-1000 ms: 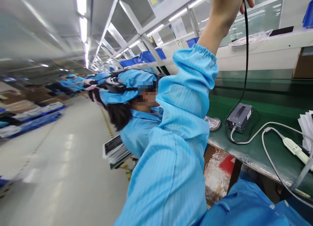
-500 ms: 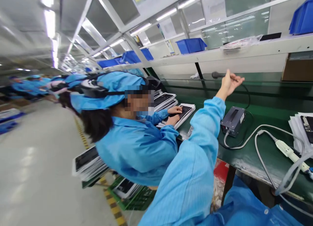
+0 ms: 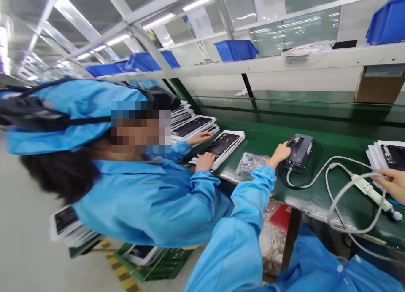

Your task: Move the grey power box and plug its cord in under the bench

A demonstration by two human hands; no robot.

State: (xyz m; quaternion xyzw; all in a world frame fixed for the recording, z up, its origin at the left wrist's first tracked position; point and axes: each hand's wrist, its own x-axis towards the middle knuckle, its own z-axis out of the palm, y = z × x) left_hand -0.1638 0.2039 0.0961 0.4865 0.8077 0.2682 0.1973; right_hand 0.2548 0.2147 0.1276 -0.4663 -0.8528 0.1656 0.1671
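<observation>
My left hand [image 3: 279,152] reaches out to the left end of a small grey box [image 3: 300,149] on the green bench [image 3: 262,138]. Its fingers are curled on a black corded tool [image 3: 291,141] that lies on top of the box. My right hand [image 3: 393,184] shows at the right edge with its fingers closed round a grey cable [image 3: 338,197]. That cable loops over the bench beside a white handpiece [image 3: 370,191]. Just behind my right hand is a stack of boards in white sheets [image 3: 384,155].
A co-worker in a blue coat and cap [image 3: 142,199] leans in at the left, both hands on a stack of boards [image 3: 221,146]. A crumpled clear bag [image 3: 249,162] lies between us. Blue bins [image 3: 236,49] and a cardboard box [image 3: 379,84] stand above and behind. A green crate [image 3: 152,264] sits on the floor.
My left arm has come down from above head height, carrying the black corded tool to the grey box. My view has turned right toward the bench, and my right hand has come into view.
</observation>
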